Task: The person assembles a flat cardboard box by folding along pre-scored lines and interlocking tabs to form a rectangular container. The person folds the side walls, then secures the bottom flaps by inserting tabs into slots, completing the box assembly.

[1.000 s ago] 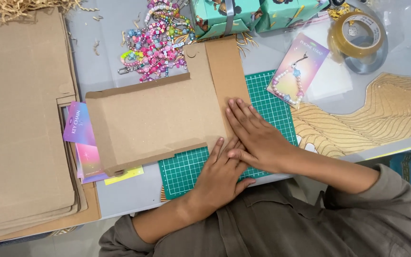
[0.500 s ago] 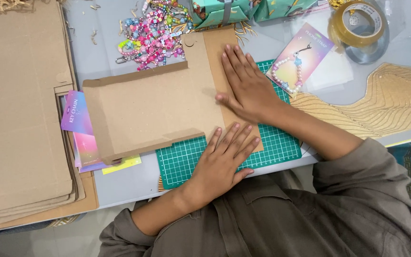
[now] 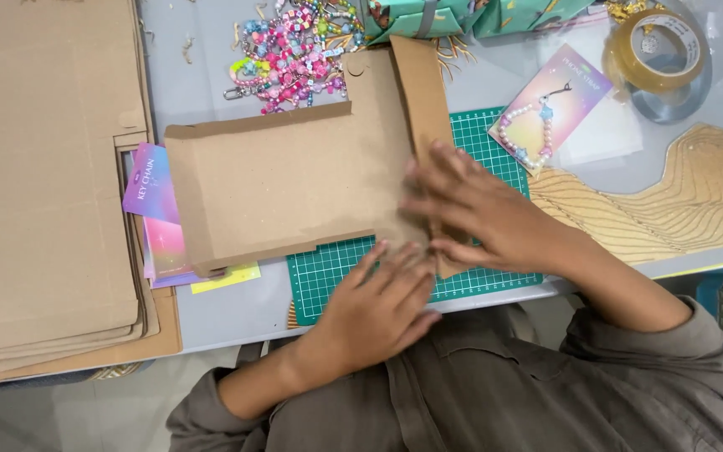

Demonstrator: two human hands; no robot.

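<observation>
A flat brown cardboard box blank [image 3: 294, 180] lies partly folded on a green cutting mat [image 3: 336, 268]. My right hand [image 3: 483, 213] presses flat on the blank's right-hand flap, fingers spread and blurred. My left hand [image 3: 378, 305] rests flat at the blank's near edge, fingertips on the cardboard and the mat. Neither hand grips anything.
A tall stack of flat cardboard blanks [image 3: 39, 167] fills the left. Pastel cards [image 3: 156, 209] lie under the box blank. A heap of coloured bead chains [image 3: 294, 50], teal wrapped boxes [image 3: 416, 17], a carded bead strap [image 3: 546, 113], a tape roll [image 3: 658, 50] and a wavy-lined board [image 3: 671, 201] lie around.
My right hand has slid back toward me along the right flap after reaching farther up it. My left hand has stayed at the near edge.
</observation>
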